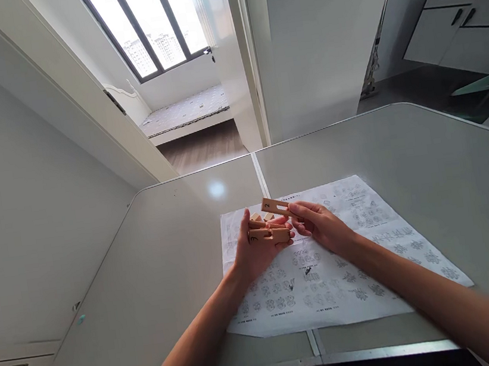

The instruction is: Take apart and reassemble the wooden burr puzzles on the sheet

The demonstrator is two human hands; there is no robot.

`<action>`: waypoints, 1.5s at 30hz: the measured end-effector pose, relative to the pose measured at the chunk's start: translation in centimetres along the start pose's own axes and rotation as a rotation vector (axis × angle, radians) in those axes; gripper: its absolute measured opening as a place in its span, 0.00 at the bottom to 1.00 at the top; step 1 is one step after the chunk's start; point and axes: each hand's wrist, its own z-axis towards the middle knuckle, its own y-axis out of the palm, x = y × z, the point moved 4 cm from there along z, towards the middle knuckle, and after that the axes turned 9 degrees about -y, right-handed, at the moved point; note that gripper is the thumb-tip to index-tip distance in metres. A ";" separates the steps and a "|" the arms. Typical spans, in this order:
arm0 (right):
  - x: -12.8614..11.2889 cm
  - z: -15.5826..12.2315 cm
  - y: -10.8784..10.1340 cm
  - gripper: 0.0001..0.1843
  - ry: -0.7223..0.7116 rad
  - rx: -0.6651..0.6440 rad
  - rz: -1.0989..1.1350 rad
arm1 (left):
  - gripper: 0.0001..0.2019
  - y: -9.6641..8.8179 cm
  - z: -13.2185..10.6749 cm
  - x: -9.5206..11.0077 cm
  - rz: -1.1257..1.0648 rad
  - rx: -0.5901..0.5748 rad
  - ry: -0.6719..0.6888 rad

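Note:
My left hand is wrapped round several notched wooden puzzle pieces; the nearest wooden piece bears a black numeral and a notch. My right hand pinches the end of another wooden puzzle piece, marked "2" and with a long slot, tilted just above the left hand. Light wooden block ends show behind the left fingers; whether they are held or lie on the paper I cannot tell. Beneath both hands lies a large creased sheet of paper printed with small line diagrams.
The pale table has a metal-edged seam running front to back under the paper. Past its far edge are an open doorway, a bed and a window. Cabinets stand at the far right, a white wall at the left.

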 end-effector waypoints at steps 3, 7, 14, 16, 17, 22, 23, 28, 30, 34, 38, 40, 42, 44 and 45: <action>0.1 0.1 -0.3 0.20 0.011 0.023 0.036 | 0.40 -0.4 0.0 -0.1 -0.054 0.018 -0.026; 0.0 0.2 -0.3 0.20 0.000 0.041 0.059 | 0.43 -0.4 0.0 -0.1 -0.063 0.030 -0.055; 0.0 0.2 -0.4 0.21 -0.011 0.055 0.050 | 0.41 -0.3 0.0 -0.2 -0.106 0.027 -0.073; 0.1 0.3 -0.4 0.21 -0.009 0.053 0.070 | 0.39 -0.2 -0.1 -0.2 -0.128 0.008 -0.078; 0.1 0.3 -0.4 0.21 -0.009 0.054 0.085 | 0.38 -0.2 -0.1 -0.1 -0.135 -0.004 -0.082; 0.3 0.3 -0.6 0.19 0.001 0.070 0.138 | 0.37 -0.2 -0.3 0.0 -0.136 -0.023 -0.100; 0.4 0.3 -0.6 0.18 0.007 0.078 0.145 | 0.36 -0.2 -0.3 0.0 -0.135 -0.024 -0.103; 0.4 0.3 -0.6 0.17 0.007 0.071 0.152 | 0.31 -0.3 -0.3 -0.1 -0.173 -0.035 -0.096; 0.2 0.2 -0.4 0.18 -0.002 0.050 0.146 | 0.28 -0.4 -0.2 -0.1 -0.188 -0.022 -0.096; 0.2 0.2 -0.4 0.19 0.005 0.037 0.133 | 0.28 -0.3 -0.2 -0.2 -0.200 -0.031 -0.108; 0.3 0.3 -0.4 0.19 0.006 0.033 0.136 | 0.31 -0.2 -0.2 -0.3 -0.201 -0.061 -0.123; 0.3 0.3 -0.3 0.19 0.008 0.030 0.134 | 0.32 -0.2 -0.2 -0.3 -0.190 -0.053 -0.116; 0.2 0.3 -0.3 0.19 0.006 0.028 0.133 | 0.32 -0.2 -0.2 -0.3 -0.171 -0.039 -0.107; 0.2 0.2 -0.4 0.19 0.007 0.030 0.124 | 0.31 -0.1 -0.3 -0.3 -0.145 -0.038 -0.105; 0.2 0.2 -0.4 0.19 0.009 0.027 0.114 | 0.31 -0.1 -0.3 -0.3 -0.128 -0.045 -0.109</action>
